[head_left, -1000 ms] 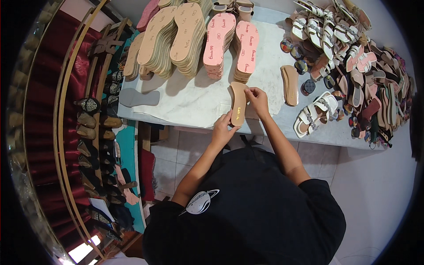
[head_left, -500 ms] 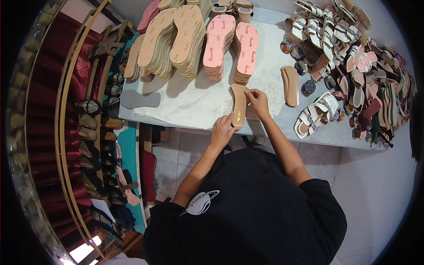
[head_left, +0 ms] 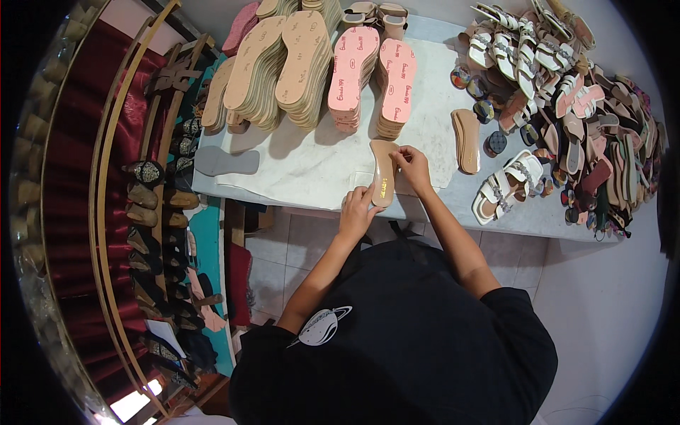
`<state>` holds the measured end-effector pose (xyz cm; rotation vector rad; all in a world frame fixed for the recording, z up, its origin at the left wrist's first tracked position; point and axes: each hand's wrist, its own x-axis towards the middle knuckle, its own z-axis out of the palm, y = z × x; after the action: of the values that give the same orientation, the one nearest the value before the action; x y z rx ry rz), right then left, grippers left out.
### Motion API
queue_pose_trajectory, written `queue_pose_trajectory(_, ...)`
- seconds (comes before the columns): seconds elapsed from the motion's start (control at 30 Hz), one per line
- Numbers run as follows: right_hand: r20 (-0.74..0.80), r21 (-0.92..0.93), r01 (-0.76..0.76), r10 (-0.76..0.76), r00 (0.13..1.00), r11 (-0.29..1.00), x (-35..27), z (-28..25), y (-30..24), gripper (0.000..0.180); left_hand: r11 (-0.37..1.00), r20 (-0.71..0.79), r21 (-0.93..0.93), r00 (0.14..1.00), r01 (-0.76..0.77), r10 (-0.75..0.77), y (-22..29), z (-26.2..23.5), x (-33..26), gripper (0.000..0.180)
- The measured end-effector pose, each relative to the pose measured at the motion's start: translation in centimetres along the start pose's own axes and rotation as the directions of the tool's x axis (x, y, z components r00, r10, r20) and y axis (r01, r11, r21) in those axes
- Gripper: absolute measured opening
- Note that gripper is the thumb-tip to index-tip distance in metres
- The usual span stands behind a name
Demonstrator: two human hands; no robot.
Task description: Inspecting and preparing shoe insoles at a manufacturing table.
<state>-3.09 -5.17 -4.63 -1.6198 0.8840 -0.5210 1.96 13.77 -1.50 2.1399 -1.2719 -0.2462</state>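
Note:
A tan shoe insole (head_left: pixel 384 170) with gold lettering near its lower end lies between my hands at the table's front edge. My left hand (head_left: pixel 358 211) is closed on its lower end, thumb and fingers on either side. At its upper right edge, my right hand (head_left: pixel 412 168) pinches the rim with thumb and forefinger. The insole's left rim looks glossy. Just behind it stands a stack of pink printed insoles (head_left: pixel 397 81). A small pale square (head_left: pixel 363 178) lies by the insole's left side.
Taller stacks of tan insoles (head_left: pixel 301 60) stand back left, with a grey sole-shaped piece (head_left: pixel 228 163) before them. To the right are more tan insoles (head_left: pixel 465 142), a round dark container (head_left: pixel 496 142), white sandals (head_left: pixel 507 185) and a heap of sandals (head_left: pixel 609 142). A shoe rack (head_left: pixel 159 212) stands left.
The insole has tipped slightly, so its top face shows wider and its left rim catches light. Both hands keep nearly the same places on it. The view has shifted a little.

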Motion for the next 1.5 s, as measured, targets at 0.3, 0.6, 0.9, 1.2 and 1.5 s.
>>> queue_pose_trajectory(0.3, -0.033, -0.219, 0.014, -0.022, 0.999, 0.976, 0.0, 0.1, -0.1, 0.023, 1.0, 0.013, -0.024, 1.0, -0.004, 0.004, -0.2, 0.1, 0.0, 0.055)
queue_pose_trajectory(0.6, -0.101, -0.322, 0.117, -0.156, 0.983, 0.939, -0.6, -0.1, -0.8, 0.035, 0.998, 0.083, 0.063, 0.996, 0.013, -0.018, 1.4, -1.2, 1.0, 0.053)
queue_pose_trajectory(0.9, -0.173, -0.213, 0.119, -0.158, 0.972, 0.97, -2.2, -7.1, -0.8, 0.019, 0.983, 0.095, 0.017, 0.979, -0.182, 0.18, 5.0, 1.0, 6.6, 0.04)
queue_pose_trajectory(1.2, -0.203, -0.585, 0.199, -0.379, 0.903, 0.786, -3.8, -15.4, 0.9, 0.022, 0.864, 0.148, -0.075, 0.852, -0.497, 0.503, 10.0, 8.2, 11.6, 0.039)
queue_pose_trajectory(1.5, 0.0, -0.592, 0.248, -0.308, 0.951, 0.767, -2.8, -17.9, 1.8, 0.019, 0.699, 0.41, 0.062, 0.657, -0.713, 0.633, 10.4, 7.8, 13.0, 0.044)
